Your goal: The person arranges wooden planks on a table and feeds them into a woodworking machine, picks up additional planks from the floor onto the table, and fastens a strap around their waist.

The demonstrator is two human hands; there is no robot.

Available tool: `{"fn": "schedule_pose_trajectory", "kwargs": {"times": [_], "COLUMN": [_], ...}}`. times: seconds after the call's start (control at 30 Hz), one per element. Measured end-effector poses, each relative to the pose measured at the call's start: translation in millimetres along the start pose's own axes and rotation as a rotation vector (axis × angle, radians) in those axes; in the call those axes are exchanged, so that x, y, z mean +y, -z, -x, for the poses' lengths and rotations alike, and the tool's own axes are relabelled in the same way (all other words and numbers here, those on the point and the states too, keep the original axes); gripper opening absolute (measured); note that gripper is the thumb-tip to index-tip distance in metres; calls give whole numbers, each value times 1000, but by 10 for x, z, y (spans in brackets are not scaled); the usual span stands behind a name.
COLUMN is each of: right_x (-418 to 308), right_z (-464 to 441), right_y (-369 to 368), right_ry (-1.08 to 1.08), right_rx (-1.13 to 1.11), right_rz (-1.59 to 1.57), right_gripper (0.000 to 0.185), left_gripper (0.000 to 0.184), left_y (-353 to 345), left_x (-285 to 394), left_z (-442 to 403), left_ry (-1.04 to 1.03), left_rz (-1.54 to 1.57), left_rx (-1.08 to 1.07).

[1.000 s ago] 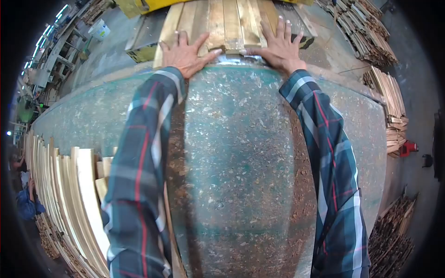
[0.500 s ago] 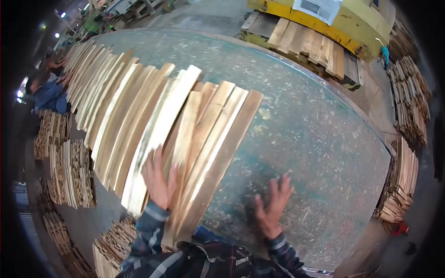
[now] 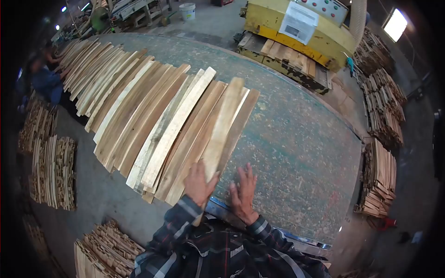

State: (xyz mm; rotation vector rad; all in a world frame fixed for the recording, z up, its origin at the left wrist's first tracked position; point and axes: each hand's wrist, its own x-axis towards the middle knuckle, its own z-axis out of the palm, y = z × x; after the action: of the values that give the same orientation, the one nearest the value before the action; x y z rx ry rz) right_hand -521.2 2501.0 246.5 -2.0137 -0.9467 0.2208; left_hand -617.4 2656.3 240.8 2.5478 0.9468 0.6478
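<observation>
Many pale and brown wooden planks lie side by side across the large green worn table [image 3: 296, 153]. My left hand [image 3: 199, 186] is on a light brown wooden plank [image 3: 222, 123], with the fingers along one edge and the thumb at the other. This plank lies slanted over its neighbours, and its near end shows below my wrist. A darker plank [image 3: 241, 123] is at the right end of the row. My right hand [image 3: 243, 194] is over the table near its front edge, fingers stretched out and holding nothing.
A yellow machine [image 3: 278, 28] with planks on its bed stands beyond the table. Stacked wood stands on the floor at right [image 3: 378, 180], at left [image 3: 53, 171] and near my left side [image 3: 109, 248]. Another person [image 3: 46, 83] reaches to the row's far left end.
My left hand has moved right, and the slanted plank has shifted right over the others. My right hand has come left, closer to the planks. The view has shifted too.
</observation>
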Motion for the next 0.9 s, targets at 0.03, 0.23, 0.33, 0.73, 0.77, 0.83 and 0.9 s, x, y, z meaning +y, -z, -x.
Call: {"fn": "schedule_pose_trajectory", "kwargs": {"times": [0.03, 0.23, 0.33, 0.73, 0.77, 0.83, 0.9], "right_x": [43, 80, 49, 504, 502, 463, 421], "right_z": [44, 215, 293, 876, 924, 991, 986], "right_y": [13, -85, -177, 106, 143, 177, 175], "right_ry": [-35, -209, -249, -167, -193, -236, -255], "right_rx": [35, 92, 26, 72, 79, 80, 91], "right_rz": [-20, -40, 126, 286, 286, 278, 311], "right_gripper": [62, 68, 76, 84, 85, 87, 89], "left_gripper": [73, 70, 74, 62, 64, 68, 67], "left_y": [-117, -14, 484, 257, 96, -70, -232], "left_x": [185, 366, -140, -907, -764, -356, 34], "left_z": [-43, -379, -646, -345, -209, -39, 69], "left_ry": [10, -47, 124, 128, 141, 106, 107], "left_rz": [58, -63, -538, 601, 803, 956, 779], "left_rx": [-32, -48, 202, -270, -234, -303, -353]}}
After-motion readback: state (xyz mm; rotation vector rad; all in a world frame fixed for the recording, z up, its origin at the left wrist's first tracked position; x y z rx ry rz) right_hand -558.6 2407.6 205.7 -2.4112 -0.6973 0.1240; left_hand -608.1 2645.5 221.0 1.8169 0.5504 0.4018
